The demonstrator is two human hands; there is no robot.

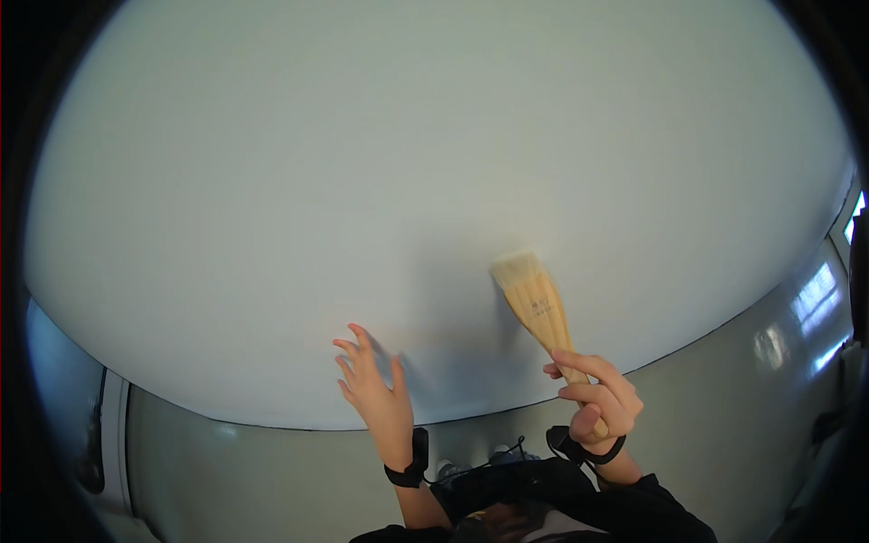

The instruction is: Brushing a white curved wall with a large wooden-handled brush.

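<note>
Fingers of the right hand [605, 398] grip a flat wooden brush [540, 308] by its handle, pale bristles [518, 267] over the white table [272, 181]. The left hand [376, 398], fingers spread, is near the table's edge; black wristbands [415, 463] circle both wrists above grey floor [272, 480].

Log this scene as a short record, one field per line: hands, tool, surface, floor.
Left hand: holding nothing, fingers spread
Right hand: gripping the brush by its wooden handle
Brush: flat, pale bristles over the white surface
Bristle contact: cannot tell
White surface: broad, shadowed beside the brush
Floor: greyish, shiny at right
</note>
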